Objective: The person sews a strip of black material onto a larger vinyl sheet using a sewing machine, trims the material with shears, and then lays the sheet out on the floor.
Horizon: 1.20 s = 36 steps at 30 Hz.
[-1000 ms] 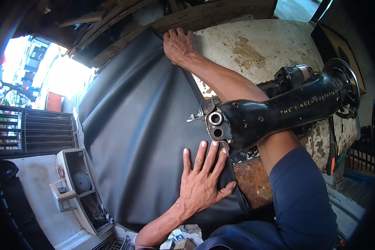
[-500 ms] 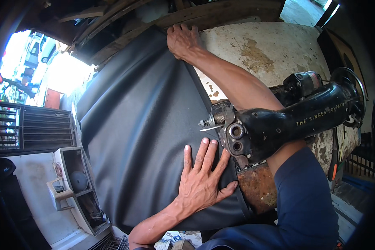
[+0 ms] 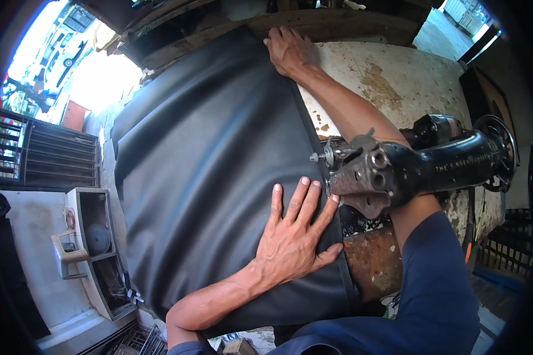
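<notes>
A large black, leather-like sheet [image 3: 189, 165] spreads in soft folds to the left of a black sewing machine [image 3: 444, 160], its right edge running past the needle end. My left hand [image 3: 293, 236] lies open on the sheet with fingers spread, the index fingertip touching the machine head. My right forearm passes under the machine's arm to my right hand [image 3: 290, 50], whose bent fingers are closed on the sheet's upper right corner; the thumb is not clearly visible. A black motor [image 3: 432, 124] sits behind the machine, and a rusty panel [image 3: 367, 260] shows below it.
The worn white tabletop [image 3: 385, 83] extends behind the machine, bordered by dark wooden boards [image 3: 367, 26]. At left are a metal grille [image 3: 59, 160], a white shelf unit [image 3: 89, 201] and a small wicker-like chair [image 3: 71, 254]. A bright street shows at upper left; an orange-handled tool [image 3: 468, 251] is at right.
The view has shifted, so the machine and my right hand appear farther right. My left hand has edged up and right with the sheet, its index fingertip now beside the machine head.
</notes>
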Each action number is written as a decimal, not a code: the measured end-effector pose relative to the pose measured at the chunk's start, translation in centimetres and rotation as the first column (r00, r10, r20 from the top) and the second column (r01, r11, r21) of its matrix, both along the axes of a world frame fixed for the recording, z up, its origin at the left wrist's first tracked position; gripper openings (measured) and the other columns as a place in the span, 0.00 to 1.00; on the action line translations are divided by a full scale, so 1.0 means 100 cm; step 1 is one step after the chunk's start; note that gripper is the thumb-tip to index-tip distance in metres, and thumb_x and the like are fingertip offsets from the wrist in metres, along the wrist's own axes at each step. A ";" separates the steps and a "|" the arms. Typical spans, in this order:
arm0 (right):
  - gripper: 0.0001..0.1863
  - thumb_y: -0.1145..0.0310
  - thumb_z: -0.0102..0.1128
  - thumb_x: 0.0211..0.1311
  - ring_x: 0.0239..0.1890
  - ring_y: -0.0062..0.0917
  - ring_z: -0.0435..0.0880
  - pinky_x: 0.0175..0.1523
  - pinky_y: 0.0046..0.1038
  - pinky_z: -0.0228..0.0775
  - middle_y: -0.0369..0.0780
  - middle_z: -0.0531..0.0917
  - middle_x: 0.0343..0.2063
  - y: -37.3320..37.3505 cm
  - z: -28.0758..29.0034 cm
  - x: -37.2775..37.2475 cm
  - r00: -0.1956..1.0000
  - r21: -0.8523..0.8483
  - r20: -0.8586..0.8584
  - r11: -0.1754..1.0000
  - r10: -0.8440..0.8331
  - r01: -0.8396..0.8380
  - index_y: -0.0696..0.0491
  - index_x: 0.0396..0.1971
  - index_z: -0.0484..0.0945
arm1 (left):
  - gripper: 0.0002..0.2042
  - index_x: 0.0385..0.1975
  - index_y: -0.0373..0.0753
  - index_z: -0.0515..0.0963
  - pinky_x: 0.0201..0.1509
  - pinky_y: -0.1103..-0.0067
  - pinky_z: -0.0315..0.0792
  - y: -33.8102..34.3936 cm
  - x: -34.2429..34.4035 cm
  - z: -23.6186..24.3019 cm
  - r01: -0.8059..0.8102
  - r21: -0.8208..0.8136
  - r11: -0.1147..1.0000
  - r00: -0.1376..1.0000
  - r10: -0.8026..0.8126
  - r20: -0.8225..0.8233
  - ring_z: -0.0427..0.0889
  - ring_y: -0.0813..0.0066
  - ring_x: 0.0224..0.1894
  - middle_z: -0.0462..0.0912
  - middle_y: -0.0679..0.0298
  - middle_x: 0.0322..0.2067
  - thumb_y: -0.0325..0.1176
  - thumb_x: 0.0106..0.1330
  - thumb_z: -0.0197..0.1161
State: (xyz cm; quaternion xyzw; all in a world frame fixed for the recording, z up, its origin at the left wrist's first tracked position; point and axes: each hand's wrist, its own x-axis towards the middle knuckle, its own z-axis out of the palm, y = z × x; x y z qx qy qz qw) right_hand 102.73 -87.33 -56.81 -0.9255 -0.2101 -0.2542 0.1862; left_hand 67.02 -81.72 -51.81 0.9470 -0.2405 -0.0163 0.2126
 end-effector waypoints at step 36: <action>0.42 0.48 0.71 0.57 0.75 0.32 0.64 0.77 0.48 0.51 0.38 0.68 0.73 -0.231 0.043 -0.502 0.815 -0.155 -0.387 0.841 0.431 -0.519 0.49 0.69 0.71 | 0.36 0.75 0.52 0.66 0.78 0.37 0.36 -0.031 -0.079 0.011 -0.100 0.178 0.979 0.995 0.103 -0.008 0.53 0.52 0.80 0.60 0.61 0.77 0.56 0.66 0.62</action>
